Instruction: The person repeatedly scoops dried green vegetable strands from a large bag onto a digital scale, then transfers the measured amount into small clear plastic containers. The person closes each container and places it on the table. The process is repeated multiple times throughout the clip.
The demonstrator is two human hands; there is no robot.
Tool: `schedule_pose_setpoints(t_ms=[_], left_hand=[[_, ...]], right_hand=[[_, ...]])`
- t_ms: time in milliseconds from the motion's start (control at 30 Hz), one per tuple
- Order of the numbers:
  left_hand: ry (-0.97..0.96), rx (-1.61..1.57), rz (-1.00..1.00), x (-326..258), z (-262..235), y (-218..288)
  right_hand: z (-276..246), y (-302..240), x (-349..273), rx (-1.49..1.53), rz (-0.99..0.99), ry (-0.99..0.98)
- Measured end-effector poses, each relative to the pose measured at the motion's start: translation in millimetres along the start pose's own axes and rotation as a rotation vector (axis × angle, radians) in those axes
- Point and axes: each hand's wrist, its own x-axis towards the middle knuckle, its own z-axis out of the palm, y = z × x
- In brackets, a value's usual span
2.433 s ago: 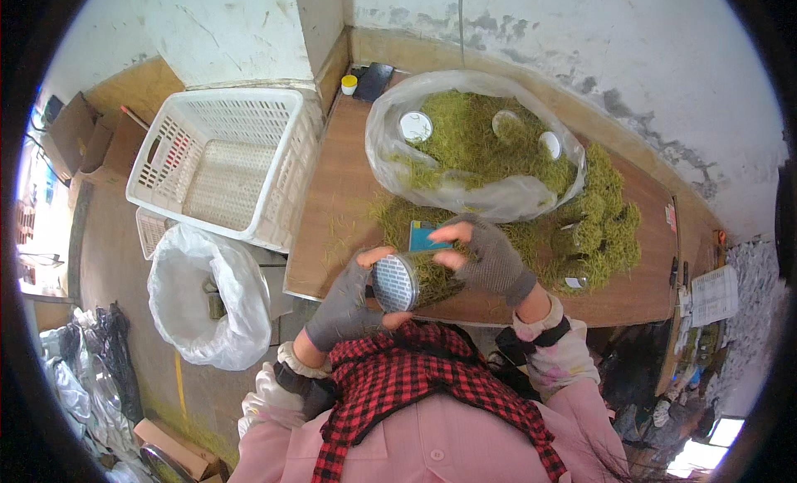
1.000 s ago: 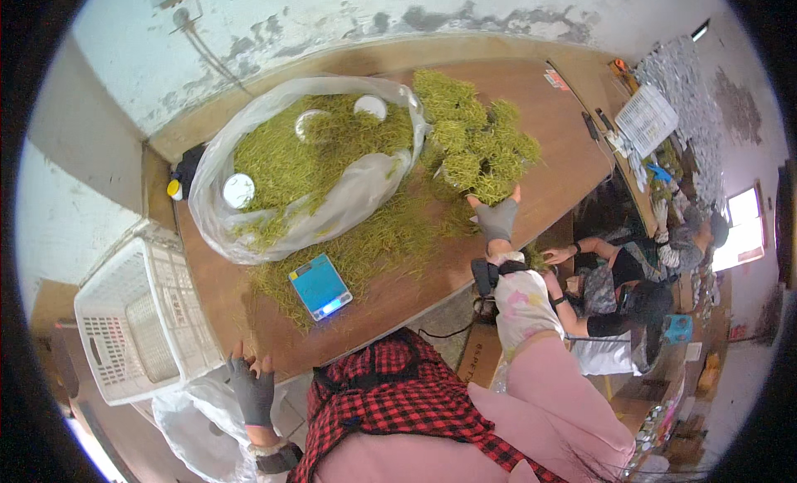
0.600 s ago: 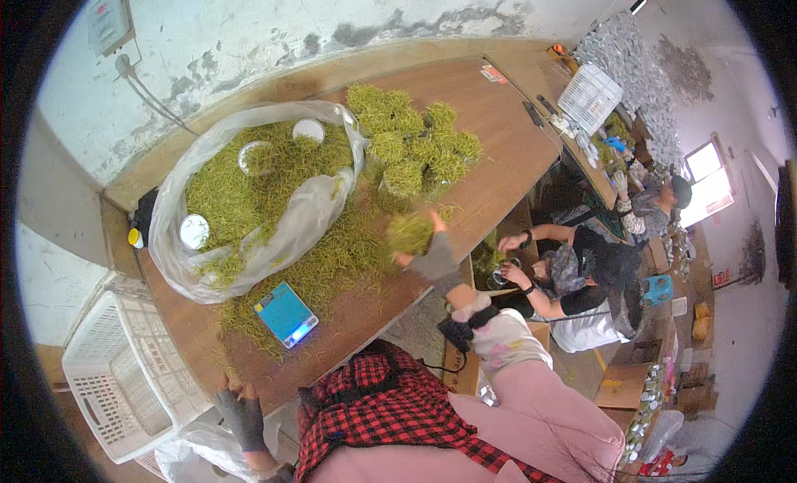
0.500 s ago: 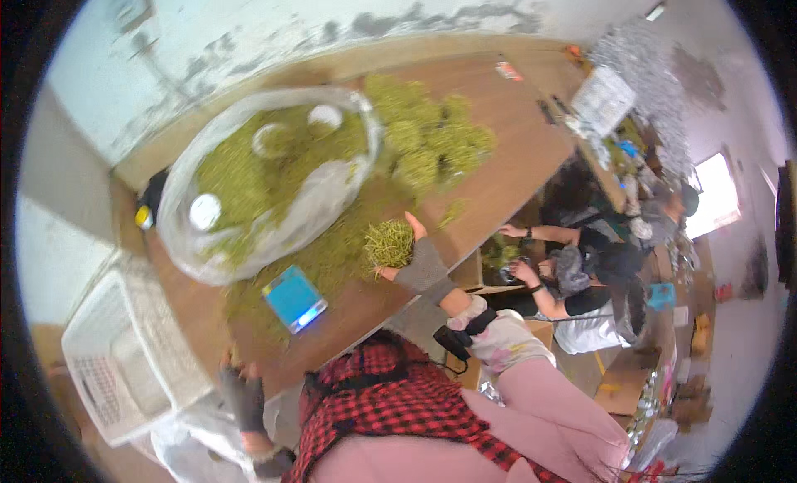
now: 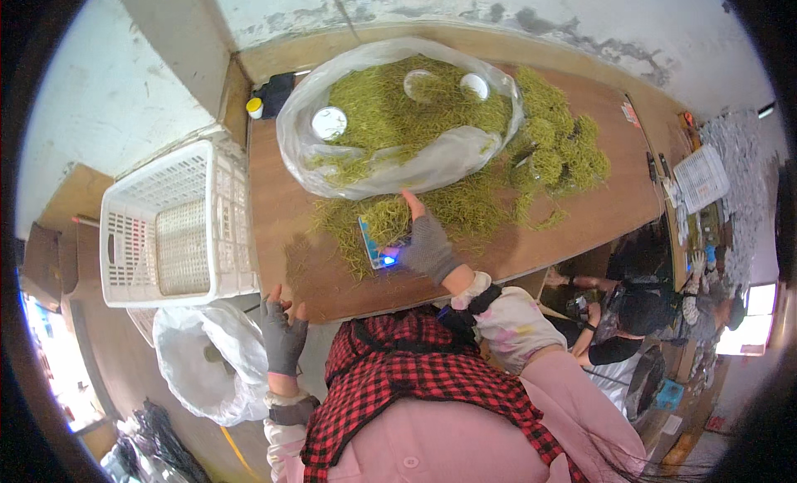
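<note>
A wooden table [image 5: 581, 226] carries a clear bag [image 5: 398, 159] of green strands at its far edge, with loose strands [image 5: 481, 205] spilling toward the near edge. Near that edge a small blue scale [image 5: 375, 244] lies heaped with strands, under the right hand [image 5: 425, 242], open with fingers pressing the heap. The left hand [image 5: 282, 338], fingers loosely spread, rests on the table's near left corner, well apart from the scale.

Bright, even daylight; soft shadows, strong fisheye bending and dark rim.

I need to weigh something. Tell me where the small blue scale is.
In the head view, the scale lies on the wooden table under a green tuft, just left of the right hand, below the clear bag.
</note>
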Motion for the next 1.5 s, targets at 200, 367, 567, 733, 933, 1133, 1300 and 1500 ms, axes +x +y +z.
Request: schedule_pose_setpoints(t_ms=[200,367,567,733,933,1133,1300,1500], left_hand=[[-0.017,-0.029,-0.041,-5.5,7.0,-7.8],[0.043,0.035,0.038,0.9,14.3,-1.6],[-0.025,0.029,-0.003,7.2,18.1,14.0],[-0.068,0.045,0.078,13.6,20.6,29.4],[-0.113,0.042,0.096,23.6,19.4,51.1],[-0.154,-0.004,0.222,51.2,39.8,77.0],[-0.143,0.039,0.388,68.3,57.9,101.8],[-0.056,0.025,0.627,78.0,82.8,125.7]], right_hand=[[-10.9,2.9,-6.8,-0.131,-0.117,0.045],[-57.6,37.2,-36.5,-0.198,0.062,0.025],[-56.3,80.3,-75.1,-0.169,0.433,-0.589],[-3.0,78.9,-90.5,-0.148,0.216,-0.870],[-33.0,81.9,-67.1,-0.163,0.310,-0.499],[-67.5,43.8,-33.4,-0.028,0.187,-0.080],[-72.6,11.5,-15.2,0.122,0.211,-0.058],[-59.3,-13.5,-2.5,-0.036,-0.048,-0.073]])
